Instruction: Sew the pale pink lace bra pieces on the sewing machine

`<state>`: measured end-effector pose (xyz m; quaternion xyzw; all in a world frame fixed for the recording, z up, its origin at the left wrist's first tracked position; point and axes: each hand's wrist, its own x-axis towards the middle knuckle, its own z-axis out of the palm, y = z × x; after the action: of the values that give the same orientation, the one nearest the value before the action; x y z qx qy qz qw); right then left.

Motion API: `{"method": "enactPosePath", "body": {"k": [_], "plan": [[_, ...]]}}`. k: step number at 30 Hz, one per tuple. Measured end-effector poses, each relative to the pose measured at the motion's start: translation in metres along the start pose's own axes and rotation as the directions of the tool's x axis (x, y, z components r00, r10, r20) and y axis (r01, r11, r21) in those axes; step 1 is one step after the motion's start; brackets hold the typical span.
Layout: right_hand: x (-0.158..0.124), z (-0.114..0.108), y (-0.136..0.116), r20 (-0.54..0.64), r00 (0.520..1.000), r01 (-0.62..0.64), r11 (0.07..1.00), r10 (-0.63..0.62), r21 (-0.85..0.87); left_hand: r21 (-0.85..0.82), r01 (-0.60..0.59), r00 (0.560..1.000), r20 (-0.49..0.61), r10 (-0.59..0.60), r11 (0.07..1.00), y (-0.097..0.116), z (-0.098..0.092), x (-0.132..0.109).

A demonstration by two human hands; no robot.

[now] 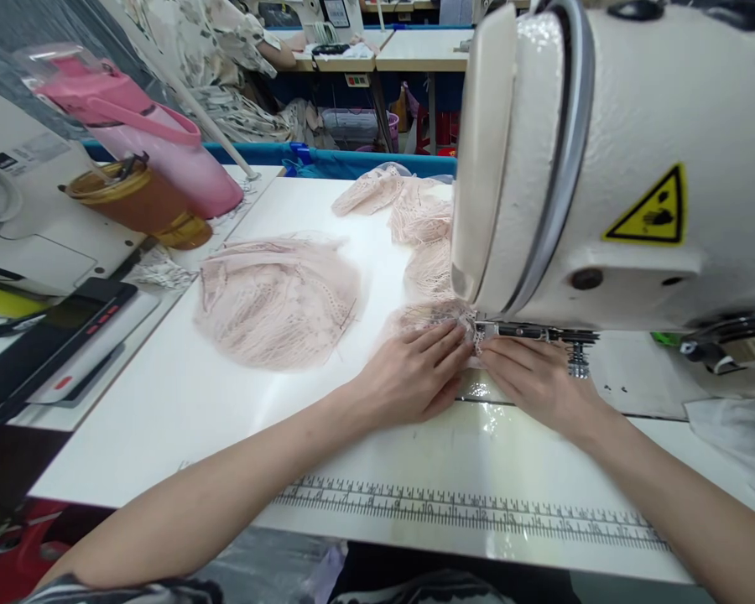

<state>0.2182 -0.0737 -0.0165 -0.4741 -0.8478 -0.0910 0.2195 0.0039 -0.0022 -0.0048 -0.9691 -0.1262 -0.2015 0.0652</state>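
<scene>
A sewing machine (528, 168) stands at the right, its presser foot and needle area low over the work. Under it lies a strip of pale pink lace fabric (424, 273) that trails away toward the back of the table. My left hand (415, 369) rests flat on the lace just left of the needle area, fingers stretched out. My right hand (534, 377) is close on the other side, with fingertips and thumb together at the lace's edge; machine parts hide some of its fingers. Apart from both hands, another pale pink lace piece (280, 306) lies on the table to the left.
A ruler scale (478, 512) runs along the table's front edge. At the left are a pink bottle (157, 143), a brown cup (142, 201) and a black device (56, 335). Sheer white material (736, 436) lies at the right. Another person's arm (277, 54) shows at the back.
</scene>
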Motion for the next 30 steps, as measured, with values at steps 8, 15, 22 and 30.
{"method": "enactPosePath", "body": {"k": [8, 15, 22, 30], "plan": [[-0.003, -0.004, 0.007, 0.002, 1.0, -0.012, 1.0, 0.012, 0.02, 0.021, 0.006, 1.0, 0.01, -0.006, 1.0, 0.002, 0.0, 0.001], [-0.004, 0.0, 0.002, -0.098, 0.992, -0.076, 0.997, 0.075, -0.008, 0.044, 0.032, 0.999, 0.041, -0.034, 0.999, 0.004, 0.0, 0.002], [-0.005, 0.006, 0.005, -0.151, 0.98, -0.135, 0.991, 0.133, -0.001, 0.034, 0.055, 0.995, 0.08, -0.058, 0.998, 0.003, -0.001, 0.003], [0.0, 0.004, 0.005, -0.129, 0.969, -0.205, 0.976, 0.212, 0.066, 0.03, 0.084, 0.991, 0.098, -0.087, 0.996, 0.002, 0.001, 0.004]]}}
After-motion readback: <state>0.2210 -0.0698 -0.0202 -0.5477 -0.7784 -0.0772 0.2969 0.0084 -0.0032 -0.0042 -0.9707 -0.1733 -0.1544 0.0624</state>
